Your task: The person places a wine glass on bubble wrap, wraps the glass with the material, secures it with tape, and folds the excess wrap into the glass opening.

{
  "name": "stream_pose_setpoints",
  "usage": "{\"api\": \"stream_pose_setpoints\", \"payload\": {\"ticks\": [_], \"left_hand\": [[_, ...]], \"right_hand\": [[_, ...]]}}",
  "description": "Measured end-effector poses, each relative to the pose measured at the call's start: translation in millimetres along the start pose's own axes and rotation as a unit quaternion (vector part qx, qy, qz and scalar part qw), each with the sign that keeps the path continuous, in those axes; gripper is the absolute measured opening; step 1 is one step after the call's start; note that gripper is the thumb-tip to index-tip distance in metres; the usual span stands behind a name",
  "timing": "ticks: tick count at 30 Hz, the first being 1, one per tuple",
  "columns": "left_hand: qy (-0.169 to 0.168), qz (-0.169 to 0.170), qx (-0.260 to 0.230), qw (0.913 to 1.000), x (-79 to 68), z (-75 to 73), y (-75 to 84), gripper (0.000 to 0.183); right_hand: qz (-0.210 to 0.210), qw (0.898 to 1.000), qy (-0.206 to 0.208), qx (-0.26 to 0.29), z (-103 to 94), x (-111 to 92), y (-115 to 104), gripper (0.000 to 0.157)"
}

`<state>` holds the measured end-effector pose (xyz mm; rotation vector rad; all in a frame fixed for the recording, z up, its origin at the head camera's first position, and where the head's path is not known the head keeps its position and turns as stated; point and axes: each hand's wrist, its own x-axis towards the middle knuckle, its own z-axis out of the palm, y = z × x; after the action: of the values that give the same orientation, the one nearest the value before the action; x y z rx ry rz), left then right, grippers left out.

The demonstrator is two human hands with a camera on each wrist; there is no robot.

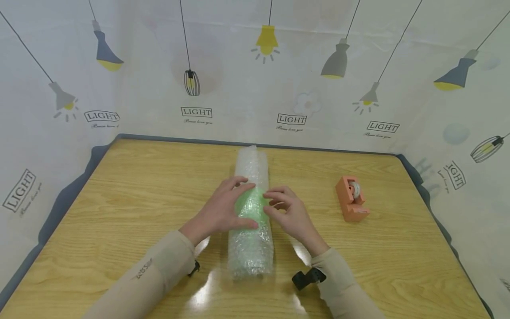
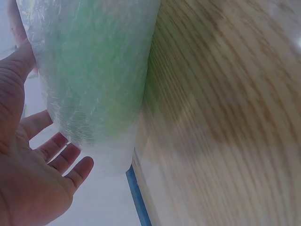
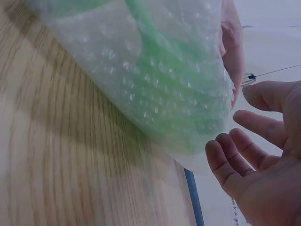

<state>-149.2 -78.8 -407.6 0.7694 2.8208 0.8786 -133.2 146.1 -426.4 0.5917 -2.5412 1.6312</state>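
- Left hand point(image 1: 223, 206) spreads its fingers wide, thumb well apart from the rest, thumb and fingertips lying over the left side and top of the bubble-wrap roll point(image 1: 251, 254) without curling round it
- Right hand point(image 1: 290, 215) has its fingers loosely bent and slightly parted at the right side of the same roll, gripping nothing; whether a fingertip touches the wrap I cannot tell
- The roll lies on its side on the wooden table point(image 1: 139, 190), between the two hands, one end towards the person and the other near the table's far edge
- Something green point(image 1: 254, 207) shows through the clear layers about midway along the roll, its exact form blurred
- Pale sleeves cover both forearms, with a black strap point(image 1: 308, 278) at the right wrist
- Well apart to the right, an orange tape dispenser point(image 1: 350, 213) stands on the table
- Behind the table hangs a white cloth point(image 1: 239, 97) printed with lamps and the word LIGHT
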Motion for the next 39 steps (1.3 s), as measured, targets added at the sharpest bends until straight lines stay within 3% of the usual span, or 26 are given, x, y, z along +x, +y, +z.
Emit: {"api": "stream_pose_setpoints", "payload": {"ticks": [10, 26, 33, 39], "left_hand": [[-0.008, -0.017, -0.013, 0.9997, 0.2, 2.7, 0.8, 0.103], [-0.008, -0.011, -0.008, 0.9999, 1.2, 5.1, 0.1, 0.102], [-0.009, -0.012, -0.007, 0.9999, 1.2, 4.1, 0.7, 0.102], [-0.01, -0.009, -0.005, 0.9999, 0.6, 4.0, 1.2, 0.102]], "right_hand": [[0.009, 0.999, 0.033, -0.017, -22.0, -9.6, 15.2, 0.028], [0.044, 0.989, 0.137, -0.037, -72.9, -28.7, 30.7, 0.021], [0.059, 0.978, 0.184, -0.071, -93.3, -39.1, 36.5, 0.021], [0.071, 0.957, 0.251, -0.123, -109.1, -48.5, 42.7, 0.018]]}}
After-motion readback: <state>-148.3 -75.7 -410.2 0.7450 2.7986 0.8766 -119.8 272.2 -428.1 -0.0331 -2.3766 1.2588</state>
